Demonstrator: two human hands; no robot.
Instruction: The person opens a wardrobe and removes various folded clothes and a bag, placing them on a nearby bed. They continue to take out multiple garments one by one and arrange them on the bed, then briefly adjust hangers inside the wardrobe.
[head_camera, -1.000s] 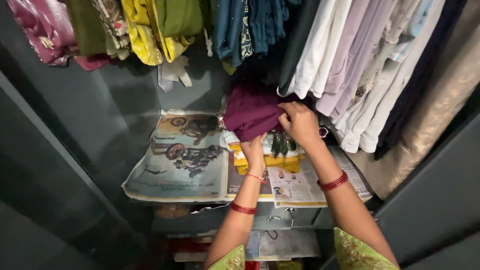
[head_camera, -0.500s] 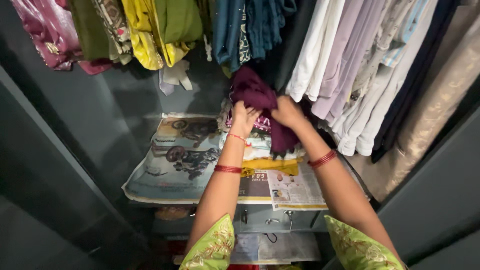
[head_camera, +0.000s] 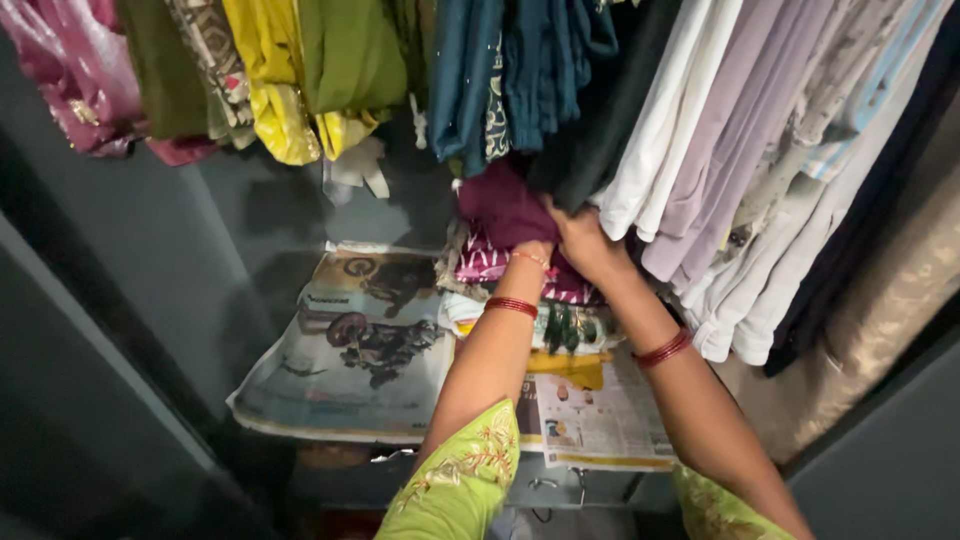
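Maroon cloth (head_camera: 503, 205), soft and light at frame centre, bunches as we press both hands (head_camera: 575, 240) closed around its folded edge.

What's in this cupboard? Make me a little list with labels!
place: dark cupboard with a shelf
left hand: on the maroon cloth
right hand: holding the maroon cloth too
under the cloth: stack of folded clothes
shelf cover: newspaper
above: hanging clothes, white, lilac, teal, yellow, green
wrists: red bangles
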